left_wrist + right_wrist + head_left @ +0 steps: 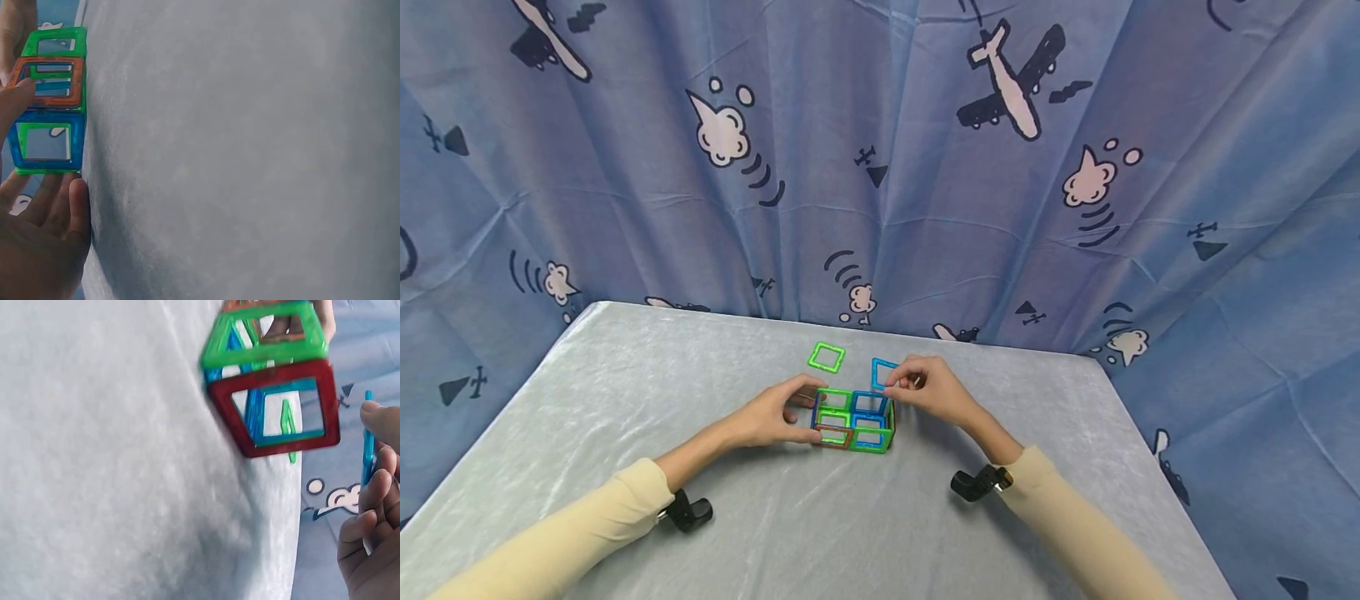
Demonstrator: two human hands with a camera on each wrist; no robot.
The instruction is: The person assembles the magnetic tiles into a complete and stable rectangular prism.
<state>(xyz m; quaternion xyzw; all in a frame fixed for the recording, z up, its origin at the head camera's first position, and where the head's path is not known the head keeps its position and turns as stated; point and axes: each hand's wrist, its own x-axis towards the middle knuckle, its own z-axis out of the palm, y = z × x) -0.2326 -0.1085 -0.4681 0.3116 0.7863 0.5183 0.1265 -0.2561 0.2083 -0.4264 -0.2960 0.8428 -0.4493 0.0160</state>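
Observation:
A box of see-through magnetic tiles (852,412), two squares long, sits on the table with open-centred frames in green, blue, orange and red. At its left end, my left hand (767,417) grips it, thumb on the orange tile (77,81) in front and fingers round the far side. A dark blue tile (76,140) closes that end. My right hand (936,390) pinches a loose light blue square tile (875,373) upright, just above the box's back right corner. In the right wrist view, a red tile (331,412) forms the box's right end, apart from the held tile.
A loose green square tile (840,361) lies flat behind the box. The table (760,517) has a pale grey cloth. A blue curtain (925,233) with printed planes hangs along its far edge. Each wrist wears a black camera (976,483).

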